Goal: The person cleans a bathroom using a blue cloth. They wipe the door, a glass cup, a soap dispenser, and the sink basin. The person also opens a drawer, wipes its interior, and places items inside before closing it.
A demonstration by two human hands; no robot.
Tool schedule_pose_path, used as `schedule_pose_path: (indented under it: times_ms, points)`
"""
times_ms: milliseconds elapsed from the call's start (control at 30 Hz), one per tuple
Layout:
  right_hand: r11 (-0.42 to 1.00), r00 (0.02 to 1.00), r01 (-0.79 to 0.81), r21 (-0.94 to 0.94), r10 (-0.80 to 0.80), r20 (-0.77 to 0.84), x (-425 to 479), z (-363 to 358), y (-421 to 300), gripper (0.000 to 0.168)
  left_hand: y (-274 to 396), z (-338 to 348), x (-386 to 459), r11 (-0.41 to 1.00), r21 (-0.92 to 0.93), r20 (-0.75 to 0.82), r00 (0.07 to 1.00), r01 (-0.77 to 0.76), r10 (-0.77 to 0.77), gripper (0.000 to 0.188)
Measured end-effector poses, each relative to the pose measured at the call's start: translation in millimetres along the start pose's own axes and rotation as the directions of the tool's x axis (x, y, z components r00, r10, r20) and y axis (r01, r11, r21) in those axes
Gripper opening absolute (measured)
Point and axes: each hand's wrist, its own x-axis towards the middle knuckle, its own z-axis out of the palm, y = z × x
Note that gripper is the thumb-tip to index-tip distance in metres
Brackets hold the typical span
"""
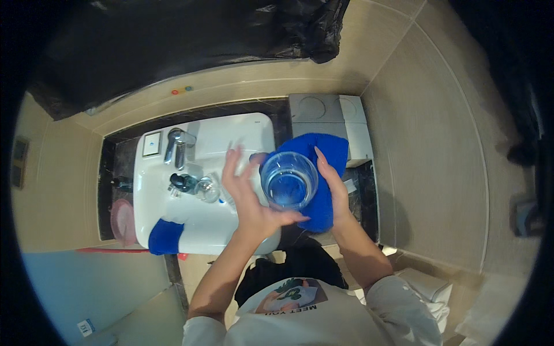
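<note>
A clear drinking glass (289,181) is held up over the right side of the washbasin, and I look down into its mouth. Behind and around it spreads a blue cloth (322,207). My right hand (336,184) grips the cloth and supports the glass through it, thumb along the right side. Most of the right fingers are hidden behind the cloth. My left hand (253,203) is beside the glass on the left, fingers spread and blurred, its thumb near the rim closest to me. Whether that thumb touches the glass is unclear.
In the white washbasin (207,238) are a dark-topped pump bottle (184,182) and another clear glass (207,190). A chrome faucet (174,147) rises at back left. Another blue cloth (166,236) hangs over the front edge. A pink basin (123,221) stands left; grey boxes (318,108) stand right.
</note>
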Motion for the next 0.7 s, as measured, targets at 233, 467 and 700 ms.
schedule_pose_path:
  times_ms: [233,467,700]
  points:
    - [0.937,0.955,-0.294,0.187,0.278,0.105,45.3,-62.7,-34.5,0.041,-13.1,62.5,18.7,0.960,-0.099,0.228,0.933,-0.261,0.277,0.098]
    - [0.969,0.936,-0.045,0.244,0.126,-0.329,58.5,-122.4,-18.6,0.042,-34.1,139.5,47.1,0.965,-0.142,0.522,0.845,0.219,-0.115,0.095]
    - [0.995,0.862,0.087,0.046,-0.051,-0.504,59.5,-138.4,-63.7,0.055,-37.5,216.7,66.7,0.805,-0.422,0.349,0.895,0.416,-0.279,0.090]
